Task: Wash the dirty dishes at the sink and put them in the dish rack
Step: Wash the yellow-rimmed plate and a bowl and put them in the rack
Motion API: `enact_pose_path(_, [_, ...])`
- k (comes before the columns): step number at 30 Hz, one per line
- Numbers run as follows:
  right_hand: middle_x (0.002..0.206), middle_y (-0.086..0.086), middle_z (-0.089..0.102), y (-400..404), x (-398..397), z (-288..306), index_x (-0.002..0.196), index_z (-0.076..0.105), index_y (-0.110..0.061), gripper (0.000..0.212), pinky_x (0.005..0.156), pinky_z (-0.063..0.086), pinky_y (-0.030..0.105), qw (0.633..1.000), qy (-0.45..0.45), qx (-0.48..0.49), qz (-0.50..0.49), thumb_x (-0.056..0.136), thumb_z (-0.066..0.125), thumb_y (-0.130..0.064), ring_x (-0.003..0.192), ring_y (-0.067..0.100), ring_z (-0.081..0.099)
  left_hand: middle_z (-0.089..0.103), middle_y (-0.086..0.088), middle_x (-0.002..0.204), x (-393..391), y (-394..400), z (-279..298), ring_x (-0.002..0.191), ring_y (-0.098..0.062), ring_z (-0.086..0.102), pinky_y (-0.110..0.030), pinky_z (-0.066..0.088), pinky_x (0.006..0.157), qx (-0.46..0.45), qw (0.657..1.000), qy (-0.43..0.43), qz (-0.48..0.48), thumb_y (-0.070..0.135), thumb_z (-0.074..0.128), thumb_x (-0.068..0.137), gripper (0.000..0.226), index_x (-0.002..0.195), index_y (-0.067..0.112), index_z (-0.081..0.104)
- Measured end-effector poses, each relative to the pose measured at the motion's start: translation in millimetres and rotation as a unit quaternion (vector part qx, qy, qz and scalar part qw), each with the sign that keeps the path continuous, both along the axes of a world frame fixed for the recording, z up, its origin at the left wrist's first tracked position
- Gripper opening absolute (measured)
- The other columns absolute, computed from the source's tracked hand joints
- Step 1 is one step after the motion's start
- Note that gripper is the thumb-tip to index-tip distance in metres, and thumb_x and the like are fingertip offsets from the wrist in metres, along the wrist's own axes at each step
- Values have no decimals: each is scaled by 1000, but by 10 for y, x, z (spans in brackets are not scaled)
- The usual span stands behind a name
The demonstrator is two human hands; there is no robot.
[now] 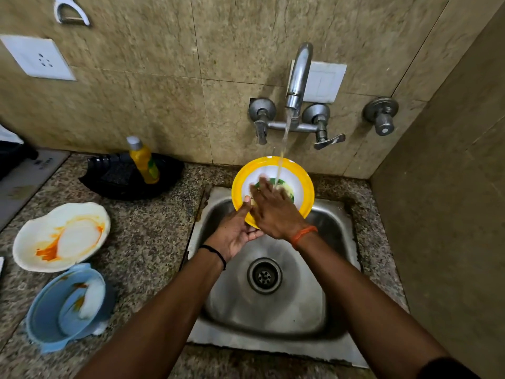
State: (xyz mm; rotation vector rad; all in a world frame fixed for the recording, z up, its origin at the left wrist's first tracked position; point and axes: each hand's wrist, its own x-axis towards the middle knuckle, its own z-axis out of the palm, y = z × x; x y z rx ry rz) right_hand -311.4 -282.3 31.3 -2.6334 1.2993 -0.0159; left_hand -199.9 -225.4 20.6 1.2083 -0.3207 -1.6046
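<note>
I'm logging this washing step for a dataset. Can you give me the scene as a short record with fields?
plate in work: yellow-rimmed plate, tilted over the sink
left hand: grips the plate's lower edge
right hand: flat on the plate's face
water: running from the tap onto the plate
still dirty: white plate, blue bowl, both on the counter
soap: yellow bottle

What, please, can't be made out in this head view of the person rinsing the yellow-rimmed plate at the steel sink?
- Centre pattern of the yellow-rimmed plate: covered by the right hand and the running water.
- Right hand's fingertips: motion-blurred.
- Left hand: its fingers are under the plate, only the thumb shows.
- Label on the yellow soap bottle: too small.
- Black dish rack: contents too dark.
</note>
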Motion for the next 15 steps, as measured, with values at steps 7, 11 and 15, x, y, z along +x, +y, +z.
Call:
enact_pose_path(7, [120,2,69,108,-278,-21,115,71,-19,39,99,47,25,964,-237,119,20,89,50,0,116,15,61,74,4,67,264,18,-27,59,-11,71,-34,58,61,-2,993,-118,-4,40,49,97,24,93,21,63])
enact_pose_path(11, [95,23,72,55,-402,33,94,69,-5,23,69,60,35,792,-518,247,-209,88,54,11,75,25,72,71,-3,75,248,-106,95,55,-16,68,-33,57,50,-10,972,-227,-54,39,54,96,26,102,16,64])
enact_pose_path(15, [83,18,68,-47,-521,168,96,62,0,13,55,58,24,649,-619,267,-351,95,49,0,55,16,70,65,-19,72,98,-362,325,69,-32,64,-33,48,53,-50,839,-515,-166,39,52,96,40,76,6,64])
